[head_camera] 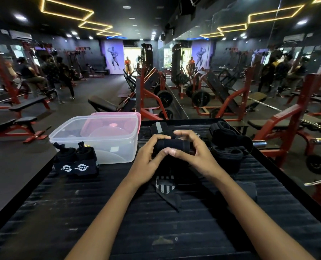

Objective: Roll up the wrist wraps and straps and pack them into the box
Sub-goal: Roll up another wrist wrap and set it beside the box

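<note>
both hands' fingers (182,135) curl round rolled wrap (172,145) over ribbed black table (99,212), gym behind.

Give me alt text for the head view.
Both hands, left hand and right hand, grip a black wrist wrap roll over a dark ribbed table. A clear plastic box stands at left, with two rolled Nivia wraps beside it.

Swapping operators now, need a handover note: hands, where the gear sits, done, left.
Left hand and right hand both grip one black wrist wrap, partly rolled; its striped tail trails on the black table.
Clear box sits open, no wraps visible inside; pink lid behind it.
Two rolled Nivia wraps lie beside the box, unpacked.
Loose black straps at right remain unrolled.
Left: finish this roll, roll the rest, pack everything.
</note>
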